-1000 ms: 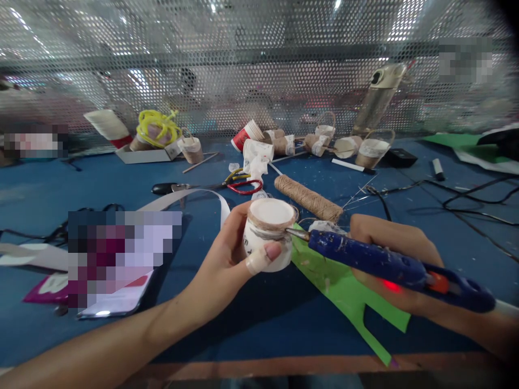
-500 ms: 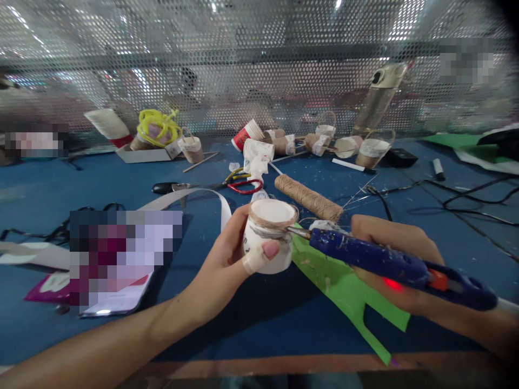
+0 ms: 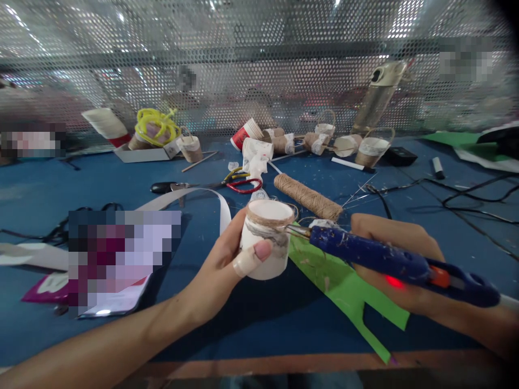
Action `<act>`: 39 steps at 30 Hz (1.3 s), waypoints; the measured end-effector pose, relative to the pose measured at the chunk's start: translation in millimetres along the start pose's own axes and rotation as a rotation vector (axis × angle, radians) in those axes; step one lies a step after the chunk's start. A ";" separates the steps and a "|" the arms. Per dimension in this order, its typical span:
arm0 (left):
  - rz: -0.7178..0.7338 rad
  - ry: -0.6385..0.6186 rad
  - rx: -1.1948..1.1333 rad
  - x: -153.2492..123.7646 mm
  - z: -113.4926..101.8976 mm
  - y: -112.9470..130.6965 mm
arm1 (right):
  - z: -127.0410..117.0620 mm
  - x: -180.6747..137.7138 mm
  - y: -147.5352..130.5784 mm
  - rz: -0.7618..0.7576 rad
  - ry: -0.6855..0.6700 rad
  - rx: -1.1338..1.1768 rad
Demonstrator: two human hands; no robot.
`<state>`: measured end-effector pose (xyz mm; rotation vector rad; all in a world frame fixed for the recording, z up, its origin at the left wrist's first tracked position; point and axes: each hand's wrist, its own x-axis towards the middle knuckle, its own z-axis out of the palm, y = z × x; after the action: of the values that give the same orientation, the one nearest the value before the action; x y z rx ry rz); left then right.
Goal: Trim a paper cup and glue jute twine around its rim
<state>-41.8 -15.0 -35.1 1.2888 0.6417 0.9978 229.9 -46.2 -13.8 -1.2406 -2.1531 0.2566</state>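
My left hand is closed around a white paper cup, with a bandage on the thumb. Brown twine runs around the cup just below its rim, and a grey smudge or print shows under it. In my right hand is a blue hot glue gun with a lit red light and an orange part. Its metal nozzle points left, at or very near the twine on the cup's right side. Beyond the cup lies a spool of twine. Beneath the glue gun is a cut green sheet.
Red-handled scissors lie behind the cup near a white strip. A phone is at left. Small twine-wrapped cups, a marker and a bottle stand or lie along the mesh panel. Black cables cross the right side.
My left hand has turned the cup a little, so its lettering is out of sight and the grey patch shows more. The cup has shifted slightly left and down; the glue gun is almost still.
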 end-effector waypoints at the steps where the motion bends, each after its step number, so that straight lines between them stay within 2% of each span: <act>1: -0.007 0.001 0.010 0.3 0.3 0.3 | -0.1 0.0 -0.1 0.002 -0.003 0.007; 6: -0.042 0.029 0.059 1.0 0.1 0.6 | 0.3 1.5 -2.7 -0.006 0.022 0.019; 17: -0.063 0.025 -0.001 2.0 -2.5 0.1 | 2.0 2.8 -0.6 0.018 0.036 0.080; 30: -0.026 0.025 0.054 1.7 1.4 4.3 | 2.9 0.6 -0.8 -0.004 0.021 0.057; 39: -0.004 -0.005 0.018 3.2 1.6 2.9 | 4.1 1.5 -1.6 0.050 0.039 0.120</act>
<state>-39.7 -13.0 -31.6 1.3050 0.6513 0.9870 225.7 -45.2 -15.7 -1.2221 -2.0447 0.3746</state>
